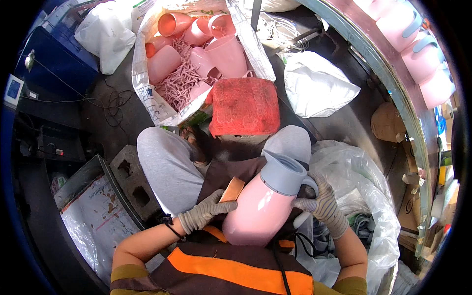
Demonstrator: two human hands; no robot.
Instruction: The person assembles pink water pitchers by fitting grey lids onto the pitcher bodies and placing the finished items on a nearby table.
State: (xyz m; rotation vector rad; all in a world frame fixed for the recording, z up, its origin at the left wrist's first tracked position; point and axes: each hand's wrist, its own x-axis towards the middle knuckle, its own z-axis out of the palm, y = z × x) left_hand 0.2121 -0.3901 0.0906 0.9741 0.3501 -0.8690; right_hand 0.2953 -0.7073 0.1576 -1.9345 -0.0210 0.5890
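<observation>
A pink vacuum jug [258, 211] with a grey spouted collar [282, 174] leans across my lap, tilted to the right. My right hand [328, 206], in a striped grey knit glove, is closed around the jug's grey handle [310, 185]. On the other side my left hand [206, 212], gloved too, rests against the pink body. Between its thumb and fingers it holds a flat orange-brown piece [233, 190], whose kind I cannot make out. The fingertips of the left hand are partly hidden.
Ahead stands a white sack [145, 98] of pink jug bodies and trimmings, beside a red cloth-covered block [245, 105]. A clear plastic bag [378, 216] with grey parts is at my right. Finished-looking pink jugs [425, 56] line a bench [393, 73]. A concrete block [132, 179] sits left.
</observation>
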